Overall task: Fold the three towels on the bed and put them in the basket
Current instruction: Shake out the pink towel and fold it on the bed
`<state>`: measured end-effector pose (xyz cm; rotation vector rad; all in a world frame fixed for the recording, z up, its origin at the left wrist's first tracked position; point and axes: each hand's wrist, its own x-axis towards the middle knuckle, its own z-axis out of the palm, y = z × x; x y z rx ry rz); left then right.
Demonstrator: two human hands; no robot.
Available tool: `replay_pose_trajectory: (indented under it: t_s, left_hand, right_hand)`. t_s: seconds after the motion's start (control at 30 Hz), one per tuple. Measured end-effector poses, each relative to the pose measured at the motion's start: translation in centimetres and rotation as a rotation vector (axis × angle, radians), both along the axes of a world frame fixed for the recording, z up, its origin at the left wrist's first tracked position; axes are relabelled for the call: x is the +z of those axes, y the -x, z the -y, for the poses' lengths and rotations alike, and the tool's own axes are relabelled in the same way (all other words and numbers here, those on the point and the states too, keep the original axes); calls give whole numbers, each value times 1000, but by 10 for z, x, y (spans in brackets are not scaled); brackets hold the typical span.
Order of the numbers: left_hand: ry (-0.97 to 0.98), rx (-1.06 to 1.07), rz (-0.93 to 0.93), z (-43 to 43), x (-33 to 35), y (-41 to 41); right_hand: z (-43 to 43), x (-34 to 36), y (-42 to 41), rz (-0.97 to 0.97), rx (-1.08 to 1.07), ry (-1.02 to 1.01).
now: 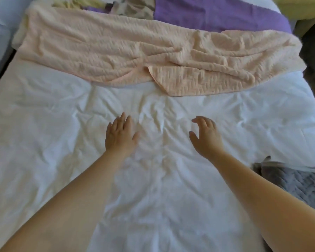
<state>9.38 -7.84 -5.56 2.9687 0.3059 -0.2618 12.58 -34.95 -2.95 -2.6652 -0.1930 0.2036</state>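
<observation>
A large peach towel (127, 50) lies spread and wrinkled across the far half of the bed, one corner folded over near the middle. Behind it a purple towel (213, 13) lies at the back right, and a pale yellow cloth (76, 2) shows at the back left. Both my arms reach forward over the white sheet (44, 133). My left hand (119, 135) is flat with fingers straight, just above or on the sheet. My right hand (205, 135) hovers with fingers loosely spread. Neither holds anything, and both are short of the peach towel. No basket is in view.
A grey knitted blanket (289, 180) lies at the bed's right edge near me. A patterned brown and cream cloth (133, 7) sits between the yellow and purple pieces. The bed's left edge drops to a dark gap (0, 70). A yellow-green item (302, 6) is at the top right.
</observation>
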Motion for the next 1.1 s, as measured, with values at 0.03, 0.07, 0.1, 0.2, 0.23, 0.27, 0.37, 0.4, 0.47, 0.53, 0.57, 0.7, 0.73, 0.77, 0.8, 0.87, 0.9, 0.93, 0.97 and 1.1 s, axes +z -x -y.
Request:
replay_pose_trajectory:
  t_s: [0.03,0.07,0.1,0.2,0.23,0.27,0.37,0.4,0.47,0.53,0.57,0.7,0.73,0.77,0.8,0.87,0.9,0.93,0.97,1.1]
  left_hand:
    - [-1,4,-8,-8,-12,-8]
    - [5,17,-14,-15,-23,-14]
    - [14,33,-18,-21,-34,-18]
    - [15,40,22,-30,-59,-19]
    - [17,38,59,-30,-64,-18]
    - [25,37,96,-29,-68,-17]
    - [16,31,170,-29,-76,-16]
    - [9,31,177,-30,-77,-16]
    - [7,31,169,-30,-76,-17]
    - [11,33,121,-31,-73,-18]
    - [21,35,92,-31,-70,-19]
    - [163,66,28,-28,-44,-25]
    - [200,76,45,-24,-31,-27]
    - [225,79,81,-20,-15,-29]
    - [240,70,132,-16,2,-31]
    - [271,21,250,-5,42,-37]
    - [287,-11,304,1,64,-39]
    - [294,-58,352,5,86,-42]
    - [275,-121,390,9,109,-43]
    - [261,-257,448,13,195,-31]
  right_hand:
    - [-12,-7,-15,14,-3,15]
    - [-23,-14,-30,28,-5,26]
    - [-33,-21,-44,40,-2,36]
    - [-61,-39,-85,98,20,72]
    - [-69,-44,-97,134,18,84]
    - [-77,-48,-109,165,6,94]
    - [-93,-59,-141,177,-58,138]
    - [-96,-62,-150,166,-76,172]
    - [-98,-63,-162,161,-114,215]
    - [-96,-58,-163,158,-155,141]
    - [-94,-53,-158,151,-167,74]
    - [-73,-23,-119,92,-154,-80]
    - [-64,-11,-107,86,-142,-99]
    - [-55,3,-96,82,-130,-122]
    - [-47,20,-86,75,-116,-154]
    - [-35,61,-68,43,-85,-247]
    - [-30,83,-60,30,-60,-295]
    - [-26,107,-50,30,-31,-342]
    - [-21,132,-41,45,-6,-389]
    - [1,230,-6,152,66,-482]
